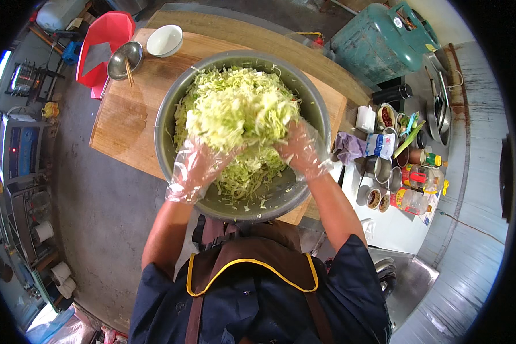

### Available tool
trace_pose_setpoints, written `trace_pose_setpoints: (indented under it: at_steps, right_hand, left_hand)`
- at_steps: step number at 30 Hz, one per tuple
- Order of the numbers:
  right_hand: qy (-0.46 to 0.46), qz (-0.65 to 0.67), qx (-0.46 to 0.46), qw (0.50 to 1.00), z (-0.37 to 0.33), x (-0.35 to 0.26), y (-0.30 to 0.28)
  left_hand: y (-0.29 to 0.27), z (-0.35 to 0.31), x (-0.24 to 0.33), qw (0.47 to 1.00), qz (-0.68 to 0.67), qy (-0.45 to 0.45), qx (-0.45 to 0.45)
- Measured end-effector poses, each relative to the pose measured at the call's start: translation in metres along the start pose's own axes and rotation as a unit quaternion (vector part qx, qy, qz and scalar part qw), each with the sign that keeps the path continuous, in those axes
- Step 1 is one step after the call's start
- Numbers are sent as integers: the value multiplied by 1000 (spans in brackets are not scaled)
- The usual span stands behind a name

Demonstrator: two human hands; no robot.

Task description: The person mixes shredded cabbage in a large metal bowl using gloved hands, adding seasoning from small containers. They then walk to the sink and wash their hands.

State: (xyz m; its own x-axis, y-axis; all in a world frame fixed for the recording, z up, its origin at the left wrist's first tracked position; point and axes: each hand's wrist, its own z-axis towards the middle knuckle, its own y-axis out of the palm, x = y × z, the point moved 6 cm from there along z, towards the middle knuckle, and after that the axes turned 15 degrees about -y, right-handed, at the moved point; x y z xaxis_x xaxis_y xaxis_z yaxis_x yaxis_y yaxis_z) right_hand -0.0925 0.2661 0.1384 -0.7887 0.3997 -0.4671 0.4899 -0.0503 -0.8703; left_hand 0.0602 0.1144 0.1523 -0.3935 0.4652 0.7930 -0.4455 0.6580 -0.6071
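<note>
Inside a large metal bowl point(312, 172) lies a heap of shredded cabbage point(246, 106), pale green and yellow. Both my hands are in clear plastic gloves and lift a big clump of it above the rest. My left hand point(198, 166) is at the clump's lower left, its fingers hidden beneath the shreds. On the other side, my right hand point(304, 149) cups the clump near the bowl's right wall, fingers mostly covered. The top of the clump is slightly blurred. More shreds lie below, between my wrists.
The bowl stands on a wooden board point(123, 120). A white bowl point(165, 41) and a small metal bowl point(125, 60) with chopsticks sit at the far left, beside a red plastic bin point(106, 34). At right are bottles point(413, 200), seasoning containers and a green gas cylinder point(378, 43).
</note>
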Motion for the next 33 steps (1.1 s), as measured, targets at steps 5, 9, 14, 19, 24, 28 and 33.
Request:
trace_pose_setpoints:
  at_steps: [5, 9, 14, 19, 24, 28, 33]
  right_hand:
    - [-80, -47, 65, 994, 24, 5, -22]
    - [-39, -37, 113, 992, 13, 107, 33]
    - [147, 252, -99, 951, -12, 118, 129]
    - [237, 461, -139, 844, -35, 85, 179]
    - [115, 224, -194, 948, -32, 78, 185]
    - [118, 447, 16, 886, -34, 40, 108]
    - [-68, 413, 111, 901, -22, 14, 26]
  left_hand:
    - [11, 25, -58, 971, -180, -107, -117]
    - [18, 41, -90, 958, 64, -262, -98]
    - [87, -62, -266, 981, -81, -163, -72]
    - [142, -79, -195, 652, -486, -535, -230]
    - [125, -57, -90, 715, -592, -315, -199]
    - [108, -53, -91, 930, -323, -133, -117]
    - [88, -52, -86, 899, 372, 188, 133]
